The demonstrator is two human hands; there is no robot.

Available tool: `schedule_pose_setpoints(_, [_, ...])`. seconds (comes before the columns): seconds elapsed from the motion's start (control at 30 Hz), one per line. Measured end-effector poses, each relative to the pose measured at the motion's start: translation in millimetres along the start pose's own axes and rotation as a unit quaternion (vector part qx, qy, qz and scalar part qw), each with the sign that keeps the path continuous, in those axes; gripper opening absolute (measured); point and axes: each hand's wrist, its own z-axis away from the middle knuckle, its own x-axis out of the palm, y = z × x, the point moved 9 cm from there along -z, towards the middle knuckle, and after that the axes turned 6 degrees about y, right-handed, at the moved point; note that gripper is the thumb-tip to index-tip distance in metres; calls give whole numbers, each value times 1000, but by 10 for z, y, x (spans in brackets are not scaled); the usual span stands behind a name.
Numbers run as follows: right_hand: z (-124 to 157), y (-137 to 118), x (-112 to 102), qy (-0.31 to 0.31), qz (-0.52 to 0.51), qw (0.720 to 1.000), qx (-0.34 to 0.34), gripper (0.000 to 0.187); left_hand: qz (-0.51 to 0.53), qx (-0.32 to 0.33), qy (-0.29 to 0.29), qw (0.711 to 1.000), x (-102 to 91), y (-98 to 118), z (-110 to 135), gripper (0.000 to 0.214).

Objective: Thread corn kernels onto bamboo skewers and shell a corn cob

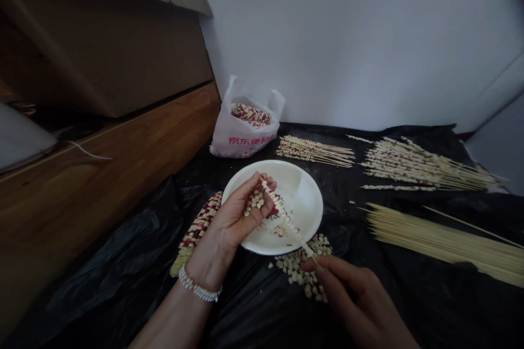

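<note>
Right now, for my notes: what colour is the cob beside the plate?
The corn cob is mottled white and dark red; head view.

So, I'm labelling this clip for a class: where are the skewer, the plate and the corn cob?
skewer (286, 219), head view, on its threaded kernels
plate (316, 204), head view, on its rim
corn cob (199, 226), head view, on its kernels

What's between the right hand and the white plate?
In the head view, a wooden skewer threaded with corn kernels runs from the right hand across to the white plate, above a pile of loose kernels on black plastic sheeting.
</note>
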Motion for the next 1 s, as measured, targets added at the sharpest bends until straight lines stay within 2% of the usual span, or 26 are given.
schedule_pose_setpoints(0.4, [2, 24, 3, 5, 11, 1000, -1, 32, -44, 78, 29, 996, -60, 75, -28, 5])
schedule_pose_setpoints(0.53, [1, 23, 14, 0, 15, 1000, 5, 35, -50, 84, 17, 995, -45, 76, -27, 6])
schedule_pose_setpoints(1.0, [46, 78, 56, 45, 13, 999, 14, 37, -90, 98, 16, 991, -45, 93, -1, 5])
